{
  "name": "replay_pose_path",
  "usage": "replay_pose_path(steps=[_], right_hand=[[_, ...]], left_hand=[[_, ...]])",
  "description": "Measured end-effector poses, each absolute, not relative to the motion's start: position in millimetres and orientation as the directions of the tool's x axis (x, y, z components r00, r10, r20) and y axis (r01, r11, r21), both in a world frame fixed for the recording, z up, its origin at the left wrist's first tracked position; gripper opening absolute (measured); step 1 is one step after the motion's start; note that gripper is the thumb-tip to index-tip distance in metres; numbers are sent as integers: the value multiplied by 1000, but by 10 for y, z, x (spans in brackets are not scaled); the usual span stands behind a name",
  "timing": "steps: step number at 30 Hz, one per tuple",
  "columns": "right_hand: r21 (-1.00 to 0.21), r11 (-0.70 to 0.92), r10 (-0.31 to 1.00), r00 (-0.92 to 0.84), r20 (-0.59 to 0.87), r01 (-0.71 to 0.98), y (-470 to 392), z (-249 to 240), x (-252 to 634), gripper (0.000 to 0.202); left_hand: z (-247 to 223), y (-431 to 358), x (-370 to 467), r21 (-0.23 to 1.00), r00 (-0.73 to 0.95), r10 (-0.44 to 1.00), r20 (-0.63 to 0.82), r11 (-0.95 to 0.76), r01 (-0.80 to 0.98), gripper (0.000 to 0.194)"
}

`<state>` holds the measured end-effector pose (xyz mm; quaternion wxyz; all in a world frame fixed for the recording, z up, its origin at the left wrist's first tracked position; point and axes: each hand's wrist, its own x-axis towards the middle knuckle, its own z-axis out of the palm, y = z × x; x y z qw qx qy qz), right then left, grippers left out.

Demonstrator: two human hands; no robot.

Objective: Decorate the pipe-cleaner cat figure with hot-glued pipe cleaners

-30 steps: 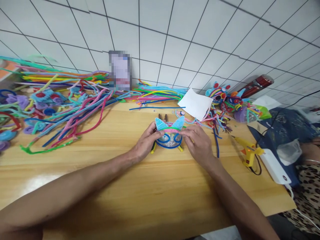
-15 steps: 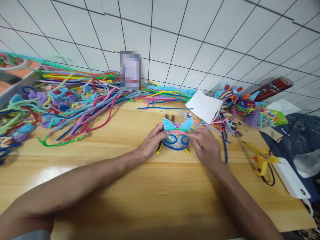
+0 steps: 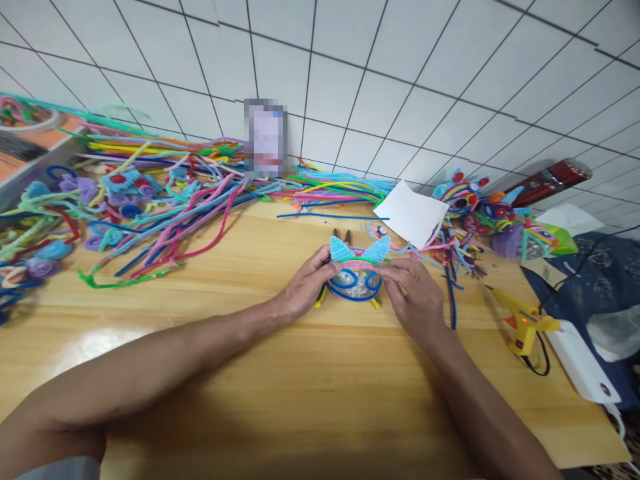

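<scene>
Between my hands is a pipe-cleaner animal head (image 3: 357, 285) with pale blue pointed ears, a pink and green band, blue rings like eyes and a clear, shiny body edged in blue. My left hand (image 3: 311, 283) grips its left side, the thumb on the pink band. On the opposite side my right hand (image 3: 413, 293) pinches the band's end between thumb and fingers. Pliers with yellow handles (image 3: 375, 303) lie under and behind the head, partly hidden by it.
Loose pipe cleaners (image 3: 185, 213) heap up on the left and along the wall. A white paper sheet (image 3: 413, 215) lies behind my right hand. To the right are a yellow glue gun (image 3: 525, 323), a white power strip (image 3: 583, 363) and finished colourful figures (image 3: 463, 193). A phone (image 3: 267, 139) leans on the wall.
The view has shifted slightly, so everything sits a little further right. Both hands keep the same hold on the animal head.
</scene>
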<state>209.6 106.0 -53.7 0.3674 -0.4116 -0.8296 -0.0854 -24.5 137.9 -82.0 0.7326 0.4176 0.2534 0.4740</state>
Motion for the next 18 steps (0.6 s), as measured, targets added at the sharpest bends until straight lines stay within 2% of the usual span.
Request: replay_pose_path(steps=[8, 18], right_hand=[[-159, 660, 611, -402, 682, 735, 1055, -528, 2078, 37], [-131, 678, 589, -428, 685, 723, 1052, -464, 2055, 41]], left_hand=[[-858, 1380, -263, 878, 405, 914, -19, 209, -431, 44], [-876, 1360, -256, 848, 429, 903, -4, 230, -477, 45]])
